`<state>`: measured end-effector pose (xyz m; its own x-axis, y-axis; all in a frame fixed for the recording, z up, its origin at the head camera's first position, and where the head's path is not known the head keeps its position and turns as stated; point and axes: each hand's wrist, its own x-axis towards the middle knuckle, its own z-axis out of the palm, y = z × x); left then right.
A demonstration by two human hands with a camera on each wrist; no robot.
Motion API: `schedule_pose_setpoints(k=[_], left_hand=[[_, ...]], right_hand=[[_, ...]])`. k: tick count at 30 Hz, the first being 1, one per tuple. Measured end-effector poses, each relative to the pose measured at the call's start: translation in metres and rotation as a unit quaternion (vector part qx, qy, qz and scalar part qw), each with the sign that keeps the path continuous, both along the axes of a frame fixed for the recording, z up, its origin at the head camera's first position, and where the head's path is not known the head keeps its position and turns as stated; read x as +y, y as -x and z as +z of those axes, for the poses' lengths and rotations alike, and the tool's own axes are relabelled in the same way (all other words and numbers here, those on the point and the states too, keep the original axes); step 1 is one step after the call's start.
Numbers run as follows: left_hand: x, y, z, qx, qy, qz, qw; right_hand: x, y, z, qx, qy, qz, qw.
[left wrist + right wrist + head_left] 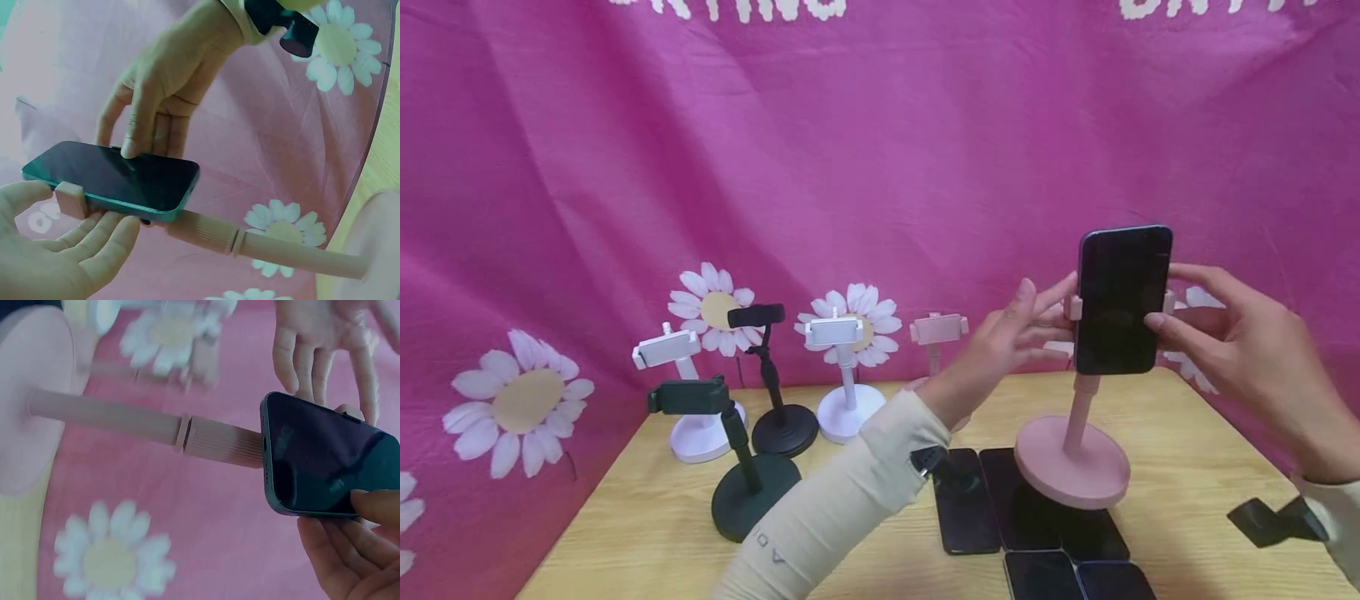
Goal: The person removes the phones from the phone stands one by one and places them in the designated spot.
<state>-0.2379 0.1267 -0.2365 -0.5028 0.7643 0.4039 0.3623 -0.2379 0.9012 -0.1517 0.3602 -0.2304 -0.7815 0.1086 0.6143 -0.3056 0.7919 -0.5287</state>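
Note:
A black-screened smartphone (pixel 1120 317) stands upright in the clamp of a pink phone stand (pixel 1078 417). My right hand (pixel 1247 337) pinches the phone's right edge, thumb on the screen and fingers behind. Nearly straight fingers of my left hand (pixel 1011 333) reach the phone's left side by the clamp. In the left wrist view, one pink clamp jaw grips the long edge of the phone (pixel 119 181), and the left fingers extend beneath it. The right wrist view shows the right thumb on the screen of the phone (pixel 325 456) and the ribbed pink neck (pixel 225 440) behind its lower end.
Several phones (pixel 966 508) lie face-up on the wooden table (pixel 880 550), and the pink base overlaps some in view. To the left are a dark green stand (pixel 752 492), a black stand (pixel 784 429) and white stands (pixel 850 412). Another pink stand (pixel 938 329) is behind my left hand. A magenta daisy-print cloth (pixel 880 167) hangs behind.

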Motion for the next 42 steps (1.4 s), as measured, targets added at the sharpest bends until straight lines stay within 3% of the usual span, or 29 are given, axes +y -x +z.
schedule_pose_setpoints(k=[5,9,11,14,17,27,30,34,38,42], left_hand=[[-0.055,-0.016,0.0,0.025,-0.017,0.007,0.9995],[-0.092,-0.03,-0.004,0.065,0.003,0.098,0.9931],[-0.108,-0.037,-0.006,0.099,0.022,0.164,0.9813],[-0.128,-0.045,-0.01,0.165,0.038,0.243,0.9552],[-0.151,-0.05,-0.015,0.206,0.055,0.281,0.9357],[-0.215,-0.064,-0.034,0.197,0.104,0.306,0.9255],[-0.226,-0.067,-0.043,0.186,0.099,0.297,0.9314],[-0.238,-0.072,-0.051,0.18,0.084,0.29,0.9361],[-0.246,-0.075,-0.056,0.191,0.079,0.295,0.933],[-0.249,-0.074,-0.055,0.171,0.103,0.307,0.9306]], right_hand=[[-0.046,-0.008,-0.003,0.009,0.045,0.101,0.994],[-0.086,-0.018,-0.005,0.014,0.056,0.143,0.988],[-0.107,-0.022,-0.007,0.016,0.05,0.142,0.988],[-0.135,-0.027,-0.012,0.017,0.046,0.144,0.988],[-0.159,-0.028,-0.02,0.031,0.043,0.158,0.986],[-0.211,-0.028,-0.048,0.006,0.062,0.235,0.97],[-0.219,-0.03,-0.054,0.0,0.062,0.256,0.965],[-0.227,-0.033,-0.06,-0.011,0.047,0.252,0.967],[-0.234,-0.034,-0.063,0.004,0.037,0.249,0.968],[-0.236,-0.034,-0.063,0.015,0.027,0.242,0.97]])
